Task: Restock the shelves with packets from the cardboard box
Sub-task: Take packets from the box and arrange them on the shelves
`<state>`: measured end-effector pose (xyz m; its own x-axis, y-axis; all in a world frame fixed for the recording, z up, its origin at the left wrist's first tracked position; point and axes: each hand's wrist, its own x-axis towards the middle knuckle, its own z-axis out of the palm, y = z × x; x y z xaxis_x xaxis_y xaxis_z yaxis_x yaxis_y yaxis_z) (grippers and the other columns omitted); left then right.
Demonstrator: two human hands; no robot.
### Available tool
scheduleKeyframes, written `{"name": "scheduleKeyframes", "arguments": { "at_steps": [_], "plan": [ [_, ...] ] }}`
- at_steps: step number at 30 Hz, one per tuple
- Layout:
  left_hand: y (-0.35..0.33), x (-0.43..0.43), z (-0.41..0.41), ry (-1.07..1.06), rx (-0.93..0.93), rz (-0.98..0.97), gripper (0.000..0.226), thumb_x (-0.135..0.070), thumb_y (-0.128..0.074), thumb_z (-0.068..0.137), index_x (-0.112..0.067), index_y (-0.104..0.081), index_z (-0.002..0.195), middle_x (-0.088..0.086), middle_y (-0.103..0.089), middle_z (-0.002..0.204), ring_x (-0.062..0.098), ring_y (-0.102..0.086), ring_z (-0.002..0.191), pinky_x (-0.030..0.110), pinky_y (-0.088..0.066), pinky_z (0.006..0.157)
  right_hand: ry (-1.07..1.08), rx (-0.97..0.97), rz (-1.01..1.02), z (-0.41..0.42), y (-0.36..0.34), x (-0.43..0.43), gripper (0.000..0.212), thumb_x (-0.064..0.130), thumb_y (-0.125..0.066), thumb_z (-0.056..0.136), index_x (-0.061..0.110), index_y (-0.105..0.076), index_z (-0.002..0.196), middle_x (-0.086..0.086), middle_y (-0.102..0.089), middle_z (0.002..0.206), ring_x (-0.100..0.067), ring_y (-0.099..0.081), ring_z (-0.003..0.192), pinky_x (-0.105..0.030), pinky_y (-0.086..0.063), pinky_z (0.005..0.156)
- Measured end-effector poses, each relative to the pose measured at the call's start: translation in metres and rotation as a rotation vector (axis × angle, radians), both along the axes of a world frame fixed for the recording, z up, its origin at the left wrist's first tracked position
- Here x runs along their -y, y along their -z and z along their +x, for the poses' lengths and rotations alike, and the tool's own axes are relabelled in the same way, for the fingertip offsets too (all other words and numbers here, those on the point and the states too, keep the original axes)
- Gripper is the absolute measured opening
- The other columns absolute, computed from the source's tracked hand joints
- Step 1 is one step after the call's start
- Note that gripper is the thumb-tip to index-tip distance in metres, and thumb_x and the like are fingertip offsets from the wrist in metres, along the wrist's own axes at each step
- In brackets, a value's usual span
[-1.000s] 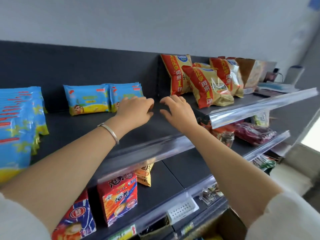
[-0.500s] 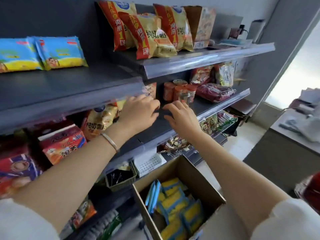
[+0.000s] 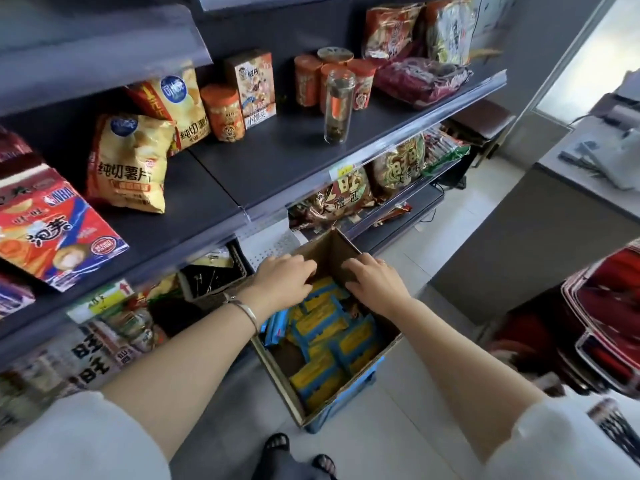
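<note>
An open cardboard box (image 3: 277,370) stands on the floor in front of the shelves, holding several blue-and-yellow packets (image 3: 332,341). My left hand (image 3: 282,282) hovers over the box's far left part, fingers loosely curled downward just above the packets. My right hand (image 3: 375,280) is over the far right part of the box, fingers bent down toward the packets. Neither hand visibly holds a packet; the fingertips are partly hidden.
Dark shelves (image 3: 277,164) carry chip bags (image 3: 130,164), orange canisters (image 3: 223,112), a clear jar (image 3: 337,105) and red noodle packs (image 3: 52,223). A grey counter (image 3: 554,216) stands to the right. A red basket (image 3: 606,323) sits at far right. My feet (image 3: 277,445) are below the box.
My view and both hands have dropped from the top shelf, past the middle shelf, down to the cardboard box on the floor. Both hands are now over the packets.
</note>
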<state>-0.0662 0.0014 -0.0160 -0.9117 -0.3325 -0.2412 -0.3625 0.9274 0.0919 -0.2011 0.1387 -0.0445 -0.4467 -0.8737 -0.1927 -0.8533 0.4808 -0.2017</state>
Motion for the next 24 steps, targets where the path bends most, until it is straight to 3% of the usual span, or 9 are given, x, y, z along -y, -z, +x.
{"name": "scheduleKeyframes", "arguments": {
  "at_steps": [9, 13, 19, 24],
  "plan": [
    [0.080, 0.014, -0.005, 0.049, 0.216, 0.120, 0.025, -0.031, -0.047, 0.094, -0.024, -0.052, 0.117, 0.002, -0.053, 0.117, 0.025, -0.047, 0.113, 0.039, -0.037, 0.092, -0.018, 0.116, 0.356, -0.005, 0.072, -0.004, 0.039, 0.029, -0.048, 0.094, 0.025, -0.046, 0.133, -0.007, -0.046, 0.127, -0.033, -0.045, 0.118, -0.041, -0.043, 0.086],
    [0.106, 0.023, -0.007, 0.077, 0.307, 0.122, 0.031, -0.027, -0.046, 0.095, -0.024, -0.048, 0.125, 0.003, -0.047, 0.125, 0.025, -0.042, 0.120, 0.040, -0.036, 0.096, -0.038, 0.166, 0.518, -0.006, 0.102, -0.005, 0.043, 0.020, -0.043, 0.095, 0.024, -0.043, 0.138, -0.007, -0.043, 0.140, -0.034, -0.042, 0.124, -0.043, -0.044, 0.098],
    [0.132, 0.034, -0.005, 0.066, 0.343, 0.123, 0.037, -0.015, -0.048, 0.094, -0.026, -0.046, 0.129, 0.004, -0.040, 0.130, 0.028, -0.038, 0.120, 0.041, -0.038, 0.095, 0.052, 0.293, 0.795, 0.002, 0.129, 0.006, 0.046, 0.046, -0.038, 0.097, 0.031, -0.039, 0.141, -0.008, -0.045, 0.139, -0.031, -0.047, 0.123, -0.045, -0.043, 0.100],
    [0.140, 0.034, -0.010, 0.033, 0.304, 0.134, 0.035, -0.007, -0.046, 0.093, -0.022, -0.047, 0.124, 0.004, -0.041, 0.124, 0.030, -0.042, 0.111, 0.041, -0.041, 0.088, 0.117, 0.405, 0.756, 0.002, 0.129, 0.008, 0.051, 0.049, -0.036, 0.098, 0.022, -0.037, 0.141, -0.010, -0.042, 0.142, -0.030, -0.045, 0.125, -0.041, -0.042, 0.098]
  ]
}}
